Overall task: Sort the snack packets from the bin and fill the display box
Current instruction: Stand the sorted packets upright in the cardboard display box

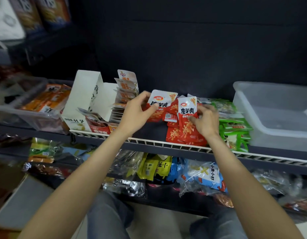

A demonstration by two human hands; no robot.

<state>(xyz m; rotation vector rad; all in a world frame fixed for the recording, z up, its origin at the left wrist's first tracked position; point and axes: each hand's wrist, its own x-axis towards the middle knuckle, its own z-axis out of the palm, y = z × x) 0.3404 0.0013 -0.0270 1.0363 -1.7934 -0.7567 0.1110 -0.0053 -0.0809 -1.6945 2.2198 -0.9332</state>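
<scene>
Now | left hand (135,112) pinches glossy packet (159,104) | right hand (205,120) pinches flat packet (187,111)

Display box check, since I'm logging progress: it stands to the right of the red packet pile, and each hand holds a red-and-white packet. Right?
Not quite. The head view shows the display box left of the red packet pile. The left hand and right hand do each hold a red-and-white packet.

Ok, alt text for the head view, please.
Both hands hold red-and-white snack packets over a shelf: left hand grips one, right hand pinches another above a red pile. A white display box stands left, a clear bin right.
</scene>
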